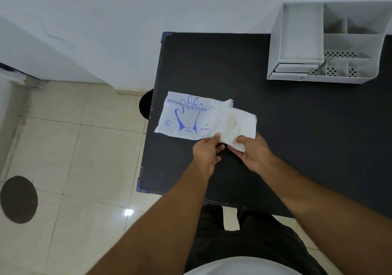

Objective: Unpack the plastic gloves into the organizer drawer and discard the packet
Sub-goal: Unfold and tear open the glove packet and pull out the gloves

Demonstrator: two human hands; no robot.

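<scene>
Gloves (pixel 235 124), a pale translucent wad, lay at frame centre on the black table (pixel 297 126), half out of the printed packet (pixel 184 115), whose blue-lettered end pointed toward the table's left edge. Left hand (pixel 206 151) was pinched shut on the packet's near edge; right hand (pixel 254 151) was closed on the near corner of the glove wad. Step in hand looked like pulling the stack free of the packet, w/ the two hands set to draw apart.

Next move, as a guess: slide the wad fully out, carry it to the upper right of the frame, where the white organizer (pixel 326 41) stood against the wall, & open its drawer (pixel 294 69) at the lower-left front. The drawer seemed shut, though the angle was poor, so one hand would have to free up first.

Table between hands & organizer was bare; nothing blocked the path. A dark round bin (pixel 146 105), prob. for the packet, showed just past the table's left edge on the tiled floor (pixel 74 147).
</scene>
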